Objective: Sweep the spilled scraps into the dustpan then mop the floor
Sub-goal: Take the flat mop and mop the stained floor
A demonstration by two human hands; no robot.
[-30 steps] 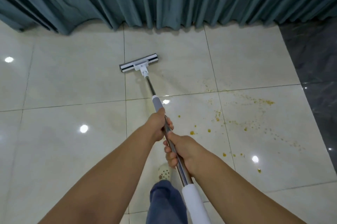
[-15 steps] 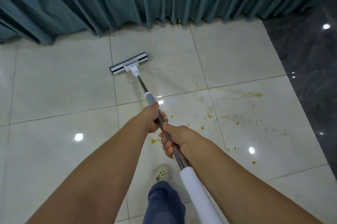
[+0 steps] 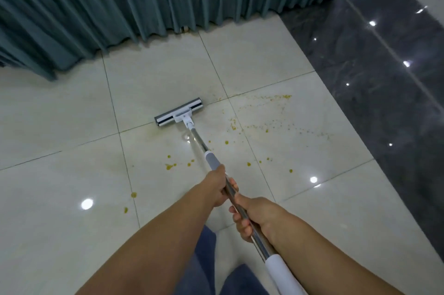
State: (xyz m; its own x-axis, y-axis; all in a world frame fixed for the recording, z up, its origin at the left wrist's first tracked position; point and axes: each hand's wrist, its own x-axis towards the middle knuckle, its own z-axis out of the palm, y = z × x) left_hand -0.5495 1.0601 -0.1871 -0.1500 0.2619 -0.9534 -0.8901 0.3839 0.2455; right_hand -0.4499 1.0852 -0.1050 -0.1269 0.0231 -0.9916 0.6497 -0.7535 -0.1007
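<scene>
Ahead of our fingers, the mop head (image 3: pixel 179 114) lies flat on the pale tiled floor (image 3: pixel 60 126), its long edge slanting up to the right, close to a grout line. Its metal shaft (image 3: pixel 199 141) runs back toward us at a slant.

Our left hand (image 3: pixel 216 185) grips the shaft just behind the grey collar (image 3: pixel 212 162), with the fingers curled round the metal and pressed together; only their tips show on the shaft's right side. Our right hand (image 3: pixel 254 216) grips the shaft just behind the left, nearly touching it, fingers (image 3: pixel 241 227) wrapped round from below and held close together. Behind that hand the shaft ends in a white grip (image 3: pixel 283 273).

Yellow scraps (image 3: pixel 169 166) are scattered on the tiles on both sides of the shaft, between our fingers and the mop head. A few more lie to the left of our left hand, and a finer trail spreads to the right of the mop head.

Beyond the mop head a teal curtain (image 3: pixel 120 1) hangs to the floor. Dark tiles (image 3: pixel 384 78) run along the right. Below our forearms we see blue trousers (image 3: pixel 204 258).
</scene>
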